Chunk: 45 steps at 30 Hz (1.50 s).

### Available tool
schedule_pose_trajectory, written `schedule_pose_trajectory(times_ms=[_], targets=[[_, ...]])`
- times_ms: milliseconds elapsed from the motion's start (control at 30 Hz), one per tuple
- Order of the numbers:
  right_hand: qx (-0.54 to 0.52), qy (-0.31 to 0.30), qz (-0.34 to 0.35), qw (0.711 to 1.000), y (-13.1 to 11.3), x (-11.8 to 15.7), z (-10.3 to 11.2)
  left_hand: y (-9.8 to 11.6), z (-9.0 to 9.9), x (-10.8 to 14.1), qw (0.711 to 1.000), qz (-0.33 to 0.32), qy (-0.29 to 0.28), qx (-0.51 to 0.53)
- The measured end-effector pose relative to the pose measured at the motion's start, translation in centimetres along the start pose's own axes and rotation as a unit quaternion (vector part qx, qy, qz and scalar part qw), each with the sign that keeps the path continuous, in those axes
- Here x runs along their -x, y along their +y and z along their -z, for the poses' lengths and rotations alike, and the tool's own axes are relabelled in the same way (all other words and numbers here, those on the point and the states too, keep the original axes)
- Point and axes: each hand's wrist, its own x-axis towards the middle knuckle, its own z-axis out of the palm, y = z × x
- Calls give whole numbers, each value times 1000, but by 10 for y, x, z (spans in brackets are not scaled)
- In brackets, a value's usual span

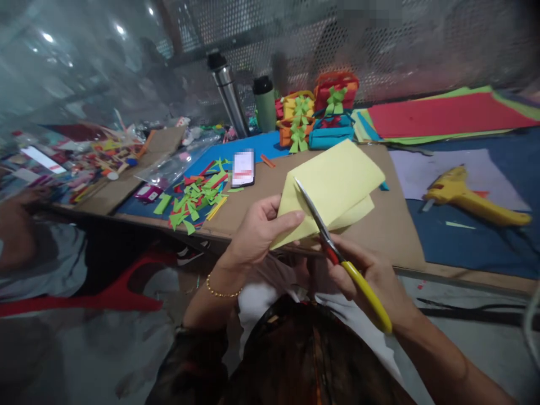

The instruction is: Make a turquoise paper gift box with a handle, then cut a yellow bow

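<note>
A folded sheet of pale yellow paper (337, 174) is held up above the table's front edge. My left hand (264, 228) pinches its lower left corner, thumb on top. My right hand (371, 275) grips a pair of scissors (358, 287) with yellow and red handles. Their blades lie across the left part of the paper and point up and left. The lower blade is mostly hidden behind the sheet. Several small paper bags with green bows (299, 124) stand behind the paper.
Green and red paper scraps (196, 197) lie left of the paper, near a phone (243, 167). A yellow glue gun (468, 194) rests at right. Two bottles (265, 104) stand at the back, beside stacked coloured sheets (447, 115). Another person's arm (19, 225) shows at far left.
</note>
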Motion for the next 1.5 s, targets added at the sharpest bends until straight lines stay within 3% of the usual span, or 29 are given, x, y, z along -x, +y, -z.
schedule_pose_trajectory(times_ms=[133, 433, 700, 900, 1000, 1067, 1167, 1200, 1400, 1500], targets=[[9, 41, 19, 999, -3, -8, 11, 10, -11, -19, 998, -6, -47, -33], [-17, 34, -33, 999, -9, -18, 26, 17, -17, -39, 995, -4, -80, -57], [-24, 42, -31, 998, -13, -37, 27, 21, -20, -60, 990, 16, -124, -72], [2, 55, -13, 998, -13, -55, 30, 18, -9, -77, 987, 0, -130, -91], [62, 70, 13, 995, -16, -81, 41, 18, 2, -95, 990, -10, -114, -80], [188, 97, 45, 976, -19, -107, 50, 18, 10, -109, 995, -21, -80, -55], [452, 97, 21, 886, -21, -143, 59, 21, 20, -130, 998, -50, -34, -8], [492, 92, 12, 866, -21, -149, 59, 22, 24, -135, 998, -56, -19, 8], [579, 49, 6, 814, -11, -135, 44, 29, 43, -142, 983, -142, 86, 81], [607, 50, 7, 793, -13, -137, 55, 33, 50, -141, 970, -184, 128, 90]])
